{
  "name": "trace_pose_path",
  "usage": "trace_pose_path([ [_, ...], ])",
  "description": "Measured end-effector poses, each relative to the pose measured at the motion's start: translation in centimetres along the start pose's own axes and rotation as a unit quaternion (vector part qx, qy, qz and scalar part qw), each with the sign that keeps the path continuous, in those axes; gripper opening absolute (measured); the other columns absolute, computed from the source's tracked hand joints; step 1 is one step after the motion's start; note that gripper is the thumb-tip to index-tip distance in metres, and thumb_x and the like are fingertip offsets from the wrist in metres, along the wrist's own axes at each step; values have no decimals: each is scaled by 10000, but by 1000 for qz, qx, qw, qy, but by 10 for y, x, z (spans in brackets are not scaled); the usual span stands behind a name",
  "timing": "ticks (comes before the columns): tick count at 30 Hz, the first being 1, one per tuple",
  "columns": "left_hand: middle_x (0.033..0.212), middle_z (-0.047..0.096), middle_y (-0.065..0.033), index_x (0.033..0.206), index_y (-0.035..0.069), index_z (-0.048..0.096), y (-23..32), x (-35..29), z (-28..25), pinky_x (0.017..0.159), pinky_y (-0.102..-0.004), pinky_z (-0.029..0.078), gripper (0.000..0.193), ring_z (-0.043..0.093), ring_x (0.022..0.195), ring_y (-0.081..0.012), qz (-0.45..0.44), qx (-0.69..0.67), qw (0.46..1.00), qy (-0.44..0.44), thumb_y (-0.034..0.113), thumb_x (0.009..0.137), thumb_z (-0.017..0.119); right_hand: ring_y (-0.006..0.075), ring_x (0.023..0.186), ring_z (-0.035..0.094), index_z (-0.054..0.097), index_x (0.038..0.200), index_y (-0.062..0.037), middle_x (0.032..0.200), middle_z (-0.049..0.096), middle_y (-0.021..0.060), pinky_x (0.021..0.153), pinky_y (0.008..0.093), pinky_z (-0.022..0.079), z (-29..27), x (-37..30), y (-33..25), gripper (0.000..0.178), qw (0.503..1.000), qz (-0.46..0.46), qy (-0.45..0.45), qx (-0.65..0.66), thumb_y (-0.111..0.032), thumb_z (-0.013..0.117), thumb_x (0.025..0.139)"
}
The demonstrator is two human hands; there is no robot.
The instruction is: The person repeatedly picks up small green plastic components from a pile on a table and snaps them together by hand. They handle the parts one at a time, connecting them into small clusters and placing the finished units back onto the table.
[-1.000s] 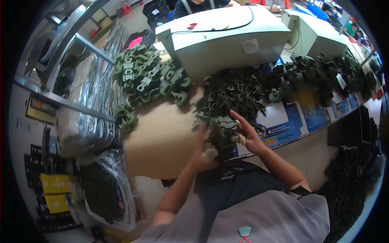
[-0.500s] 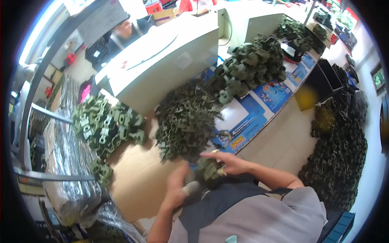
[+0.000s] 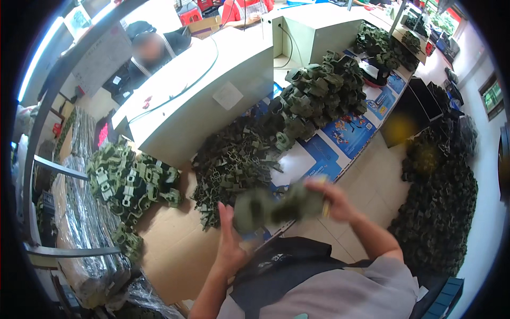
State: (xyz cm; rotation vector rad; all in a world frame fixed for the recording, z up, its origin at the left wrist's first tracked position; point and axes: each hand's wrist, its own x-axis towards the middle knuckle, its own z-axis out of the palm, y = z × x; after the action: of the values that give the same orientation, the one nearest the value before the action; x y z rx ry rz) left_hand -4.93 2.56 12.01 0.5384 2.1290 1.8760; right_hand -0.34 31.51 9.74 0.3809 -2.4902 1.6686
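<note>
A blurred olive-green piece with two rounded, blocky ends (image 3: 300, 204) is held above the table's front edge. My right hand (image 3: 340, 204) grips its right end, with a pale yellowish strip showing by the fingers. My left hand (image 3: 229, 247) stands upright at its left end, fingers stretched; whether it touches the piece is blurred. Just beyond, a heap of small dark green pieces (image 3: 231, 170) lies on the table. Behind it to the right is a pile of larger olive-green blocky pieces (image 3: 324, 93). Lighter green camouflage-patterned pieces (image 3: 133, 181) are heaped at the left.
Brown cardboard (image 3: 170, 250) covers the near left tabletop, and blue printed sheets (image 3: 348, 133) cover the right. A pale raised counter (image 3: 207, 80) runs behind, with a person (image 3: 151, 50) beyond it. Plastic-wrapped bundles (image 3: 87, 212) stand at left; a big dark green heap (image 3: 435, 212) lies at right.
The green piece has been raised away from my body and looks stretched out wider. My right hand has moved right and up; my left hand's fingers have straightened. The view has shifted slightly.
</note>
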Motion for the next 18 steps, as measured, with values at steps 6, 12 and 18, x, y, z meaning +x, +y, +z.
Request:
trace_pose_path([
  [6,1349,329,-164,1336,22,266,-27,-20,-65,1046,-363,193,719,266,1276,-289,-84,210,966,122,164,750,657,186,1041,512,476,1189,-43,1131,544,91,894,290,393,-205,145,112,494,855,-65,470,-210,-17,637,723],
  [12,1326,376,-142,1312,48,342,-47,-159,-118,1019,-340,257,595,335,1240,-253,-274,195,858,388,90,783,611,266,1197,377,414,1257,-72,1274,428,153,1017,323,246,-310,210,258,570,861,32,334,-383,-285,590,759],
  [18,1312,390,-141,1309,59,351,-63,-208,-164,951,-289,338,583,405,1184,-238,-287,184,842,419,-60,762,514,340,1226,325,194,1371,-191,1314,386,162,1021,399,244,-413,201,335,818,774,87,172,-604,-147,610,668],
])
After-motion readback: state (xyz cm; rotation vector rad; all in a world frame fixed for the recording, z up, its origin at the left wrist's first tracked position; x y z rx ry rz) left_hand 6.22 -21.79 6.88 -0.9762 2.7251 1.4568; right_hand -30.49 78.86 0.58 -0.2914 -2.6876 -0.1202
